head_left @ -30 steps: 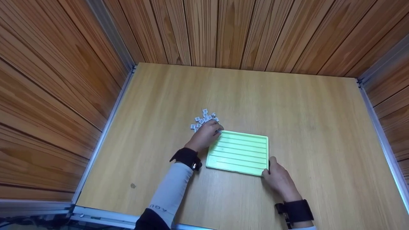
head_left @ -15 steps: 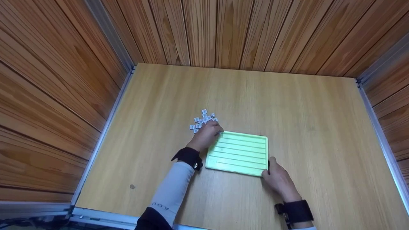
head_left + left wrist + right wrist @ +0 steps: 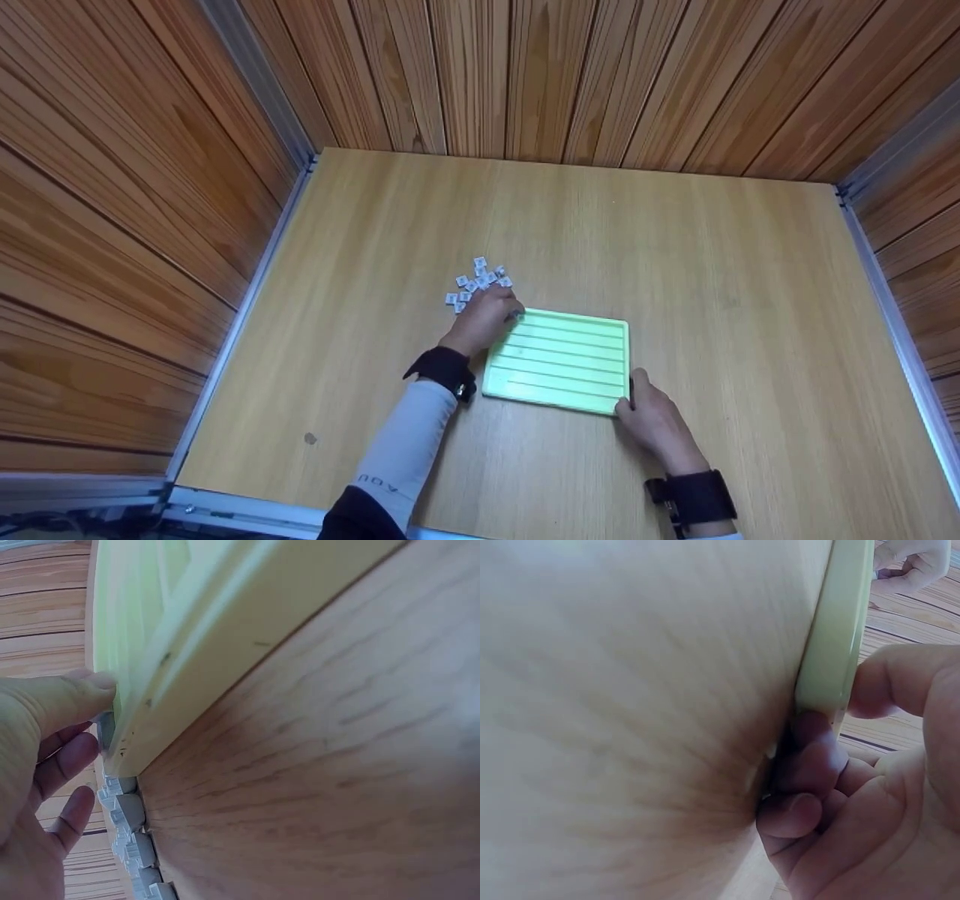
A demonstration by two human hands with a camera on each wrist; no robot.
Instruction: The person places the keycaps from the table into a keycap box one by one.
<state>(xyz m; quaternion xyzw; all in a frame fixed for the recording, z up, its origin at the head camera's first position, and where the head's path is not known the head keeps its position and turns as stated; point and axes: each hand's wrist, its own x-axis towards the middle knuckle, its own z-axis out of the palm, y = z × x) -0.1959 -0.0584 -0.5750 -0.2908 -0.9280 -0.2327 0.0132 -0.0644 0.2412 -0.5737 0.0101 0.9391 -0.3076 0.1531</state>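
The left hand (image 3: 484, 321) is at the far left corner of a light green ridged tray (image 3: 562, 360). In the left wrist view its thumb and finger pinch a small grey tile (image 3: 107, 732) right at the tray's edge, the thumb overlapping the rim. Just beyond this hand lies a loose cluster of small pale square tiles (image 3: 472, 285) with dark marks, partly hidden by the fingers. The right hand (image 3: 655, 418) grips the tray's near right corner. Its thumb is on top, and the curled fingers (image 3: 810, 765) reach below the rim.
The tray lies on a wooden tabletop (image 3: 712, 300), framed by metal rails (image 3: 247, 322). Wood-plank walls (image 3: 562, 82) enclose the back and sides. A small dark spot (image 3: 310, 438) marks the table at the front left. Dark cables (image 3: 67, 521) show below the left front corner.
The left hand shifts very slightly at the tray's corner, still pinching the tile. The tray and the right hand stay in place.
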